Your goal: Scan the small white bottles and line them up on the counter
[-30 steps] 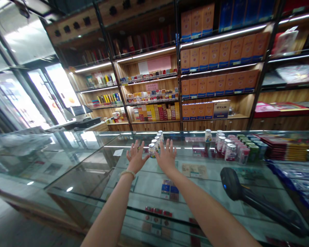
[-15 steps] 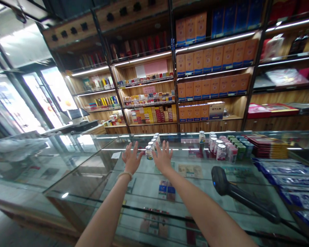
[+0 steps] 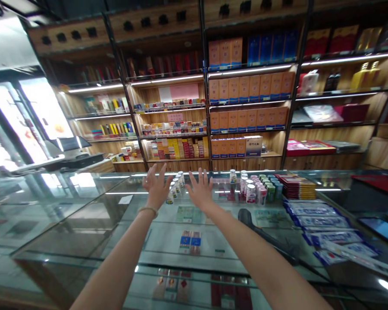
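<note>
Over the glass counter (image 3: 161, 241), my left hand (image 3: 157, 185) is raised with its fingers spread and nothing in it. My right hand (image 3: 200, 188) is likewise empty, fingers apart, a little to the right. Between the two hands stands a row of small white-capped bottles (image 3: 176, 184), running away from me; the left hand partly covers the nearest ones. Farther right, more white-capped bottles (image 3: 250, 193) stand beside rows of pink containers (image 3: 261, 194) and green containers (image 3: 270, 191). A single white-capped bottle (image 3: 233, 176) stands near the counter's far side.
A black barcode scanner (image 3: 265, 234) lies partly behind my right forearm, its cable trailing right. Blue-and-white packets (image 3: 323, 221) and a stack of red-and-gold packs (image 3: 295, 186) occupy the right side. Shelves with orange boxes (image 3: 242, 120) line the back wall. A white paper (image 3: 125, 199) lies left.
The view has turned to the right, so the counter goods appear farther left. Both hands are still spread and empty, now slightly farther apart around the bottle row.
</note>
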Motion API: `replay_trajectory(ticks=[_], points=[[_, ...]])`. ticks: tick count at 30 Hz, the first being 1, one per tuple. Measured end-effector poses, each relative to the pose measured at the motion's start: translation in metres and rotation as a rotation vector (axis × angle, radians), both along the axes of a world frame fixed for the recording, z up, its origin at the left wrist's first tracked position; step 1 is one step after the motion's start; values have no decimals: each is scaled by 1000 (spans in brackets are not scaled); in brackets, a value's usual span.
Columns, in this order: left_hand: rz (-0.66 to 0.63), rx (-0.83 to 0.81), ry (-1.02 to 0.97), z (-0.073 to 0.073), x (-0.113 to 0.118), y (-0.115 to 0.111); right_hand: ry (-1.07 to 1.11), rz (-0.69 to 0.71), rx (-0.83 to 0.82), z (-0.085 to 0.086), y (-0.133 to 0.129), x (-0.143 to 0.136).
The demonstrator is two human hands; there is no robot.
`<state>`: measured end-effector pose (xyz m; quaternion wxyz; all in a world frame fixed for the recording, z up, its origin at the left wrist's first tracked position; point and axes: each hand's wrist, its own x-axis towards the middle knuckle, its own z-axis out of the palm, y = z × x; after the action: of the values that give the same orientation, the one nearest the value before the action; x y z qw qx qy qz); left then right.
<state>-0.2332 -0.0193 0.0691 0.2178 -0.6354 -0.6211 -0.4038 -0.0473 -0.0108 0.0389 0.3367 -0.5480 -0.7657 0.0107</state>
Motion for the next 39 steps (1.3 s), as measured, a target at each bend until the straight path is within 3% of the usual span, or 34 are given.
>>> replay_trajectory(ticks=[7,16,29,39], points=[[-45,42,49,8,55,1,-95,2,53,21,-6,54],[-118,14,68,-9,117,6,-170,-63,50,23,-14,121],[-205,-8,24,-27,166,31,-200,-212,40,24,-2,199],[-222,-31,-11,-34,180,66,-221,-240,-90,32,33,223]])
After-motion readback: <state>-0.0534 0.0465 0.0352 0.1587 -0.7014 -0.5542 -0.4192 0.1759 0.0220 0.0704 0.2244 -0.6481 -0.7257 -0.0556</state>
